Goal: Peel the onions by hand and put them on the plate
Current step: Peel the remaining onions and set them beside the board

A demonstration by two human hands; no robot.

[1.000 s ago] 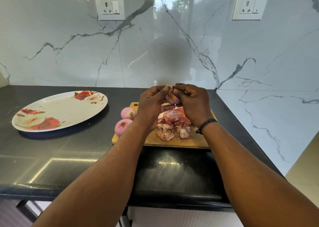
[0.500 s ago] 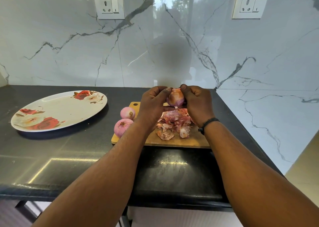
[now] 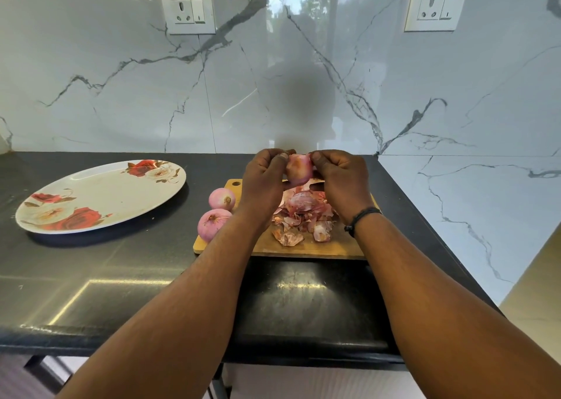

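Note:
A pink onion (image 3: 299,169) is held up between both hands above the wooden cutting board (image 3: 318,245). My left hand (image 3: 265,180) grips its left side and my right hand (image 3: 341,181) grips its right side, thumbs at the top. Two peeled pink onions (image 3: 221,199) (image 3: 212,221) lie at the board's left edge. A heap of reddish onion skins (image 3: 303,213) covers the board under my hands. The oval white plate (image 3: 100,196) with red rose prints sits bare on the counter to the left.
The black stone counter (image 3: 121,277) ends at a front edge near me and at a marble side wall on the right. The marble backsplash carries two wall sockets (image 3: 188,10) (image 3: 435,6).
The onion has come up a little between my hands and more of it shows. My fingers have shifted around its top. The plate and the two other onions have not moved.

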